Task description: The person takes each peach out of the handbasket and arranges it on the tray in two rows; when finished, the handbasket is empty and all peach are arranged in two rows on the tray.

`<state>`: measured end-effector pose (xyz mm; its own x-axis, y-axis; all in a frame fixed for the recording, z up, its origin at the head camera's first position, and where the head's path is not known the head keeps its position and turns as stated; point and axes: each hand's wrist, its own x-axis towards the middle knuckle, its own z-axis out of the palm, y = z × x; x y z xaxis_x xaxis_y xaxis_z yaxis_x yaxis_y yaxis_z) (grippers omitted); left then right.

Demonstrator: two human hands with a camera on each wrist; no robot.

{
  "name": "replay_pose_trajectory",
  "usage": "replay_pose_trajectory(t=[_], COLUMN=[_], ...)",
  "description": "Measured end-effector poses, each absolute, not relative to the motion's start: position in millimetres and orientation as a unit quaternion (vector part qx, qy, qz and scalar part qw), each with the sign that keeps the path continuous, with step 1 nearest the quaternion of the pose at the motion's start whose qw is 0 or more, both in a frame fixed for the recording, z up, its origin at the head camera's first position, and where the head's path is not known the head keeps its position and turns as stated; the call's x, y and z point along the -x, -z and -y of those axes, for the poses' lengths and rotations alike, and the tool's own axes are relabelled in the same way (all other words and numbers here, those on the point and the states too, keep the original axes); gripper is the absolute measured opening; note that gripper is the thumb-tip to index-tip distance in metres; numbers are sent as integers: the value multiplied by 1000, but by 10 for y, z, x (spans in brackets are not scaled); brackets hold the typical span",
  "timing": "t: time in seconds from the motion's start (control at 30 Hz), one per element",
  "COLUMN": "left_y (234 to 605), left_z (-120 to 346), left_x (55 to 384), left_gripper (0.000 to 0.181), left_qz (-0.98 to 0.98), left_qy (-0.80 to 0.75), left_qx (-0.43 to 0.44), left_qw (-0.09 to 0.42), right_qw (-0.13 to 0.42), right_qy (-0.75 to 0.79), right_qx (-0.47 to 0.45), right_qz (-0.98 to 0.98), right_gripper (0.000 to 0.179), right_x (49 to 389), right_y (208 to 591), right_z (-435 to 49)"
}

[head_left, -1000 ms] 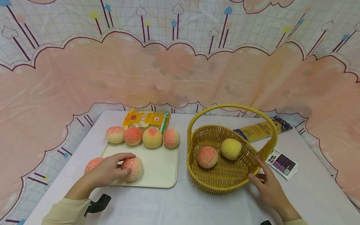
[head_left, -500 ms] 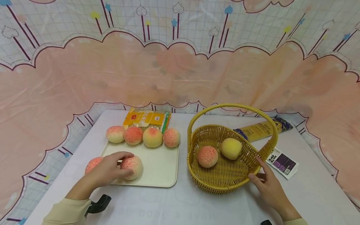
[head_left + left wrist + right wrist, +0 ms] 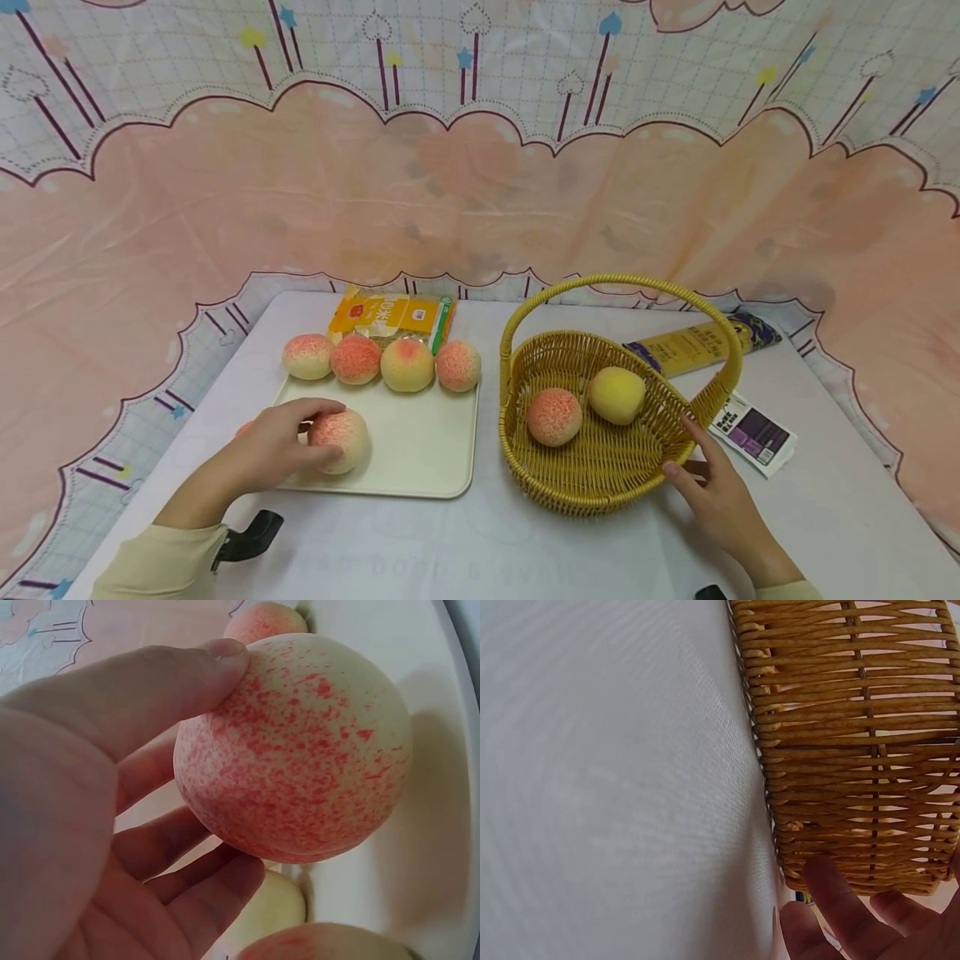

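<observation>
In the head view my left hand [image 3: 273,446] holds a peach [image 3: 341,442] over the left half of the cream tray [image 3: 427,450]. The left wrist view has the thumb across the top of this speckled pink-and-cream peach [image 3: 300,750] and the fingers beneath. Another peach [image 3: 242,429] is almost hidden behind that hand. My right hand [image 3: 716,508] grips the right side of the wicker basket [image 3: 517,475], thumb at the rim. In the right wrist view its fingers [image 3: 840,900] touch the outer weave. Inside the basket lie a pink peach [image 3: 554,417] and a yellow one [image 3: 617,396].
Several peaches [image 3: 356,359] line the tray's back edge. Behind them lies an orange food packet [image 3: 390,317]. A long yellow-and-blue packet [image 3: 686,348] rests behind the basket, and a white-and-purple packet [image 3: 757,437] lies to its right. The basket's handle [image 3: 615,281] arches upward.
My left hand has shifted a little to the left with the peach, covering more of the one behind it. The right hand and the basket stay put.
</observation>
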<state>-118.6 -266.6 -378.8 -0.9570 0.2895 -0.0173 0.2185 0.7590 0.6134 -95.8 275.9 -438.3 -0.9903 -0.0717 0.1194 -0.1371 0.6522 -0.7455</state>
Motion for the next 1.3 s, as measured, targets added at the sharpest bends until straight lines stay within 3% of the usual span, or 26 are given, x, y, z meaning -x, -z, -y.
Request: replay_pose_trajectory(t=[1.3], left_y=[3714], left_z=[2789], left_x=[1161], left_gripper=[56], left_qz=[-956], left_qy=[-261], left_qx=[-119], left_qw=[65], right_qw=[35], right_qy=[-421], right_qx=[-54], right_qz=[905], right_gripper=[67], right_x=[957], right_y=[4377], right_z=[-2750])
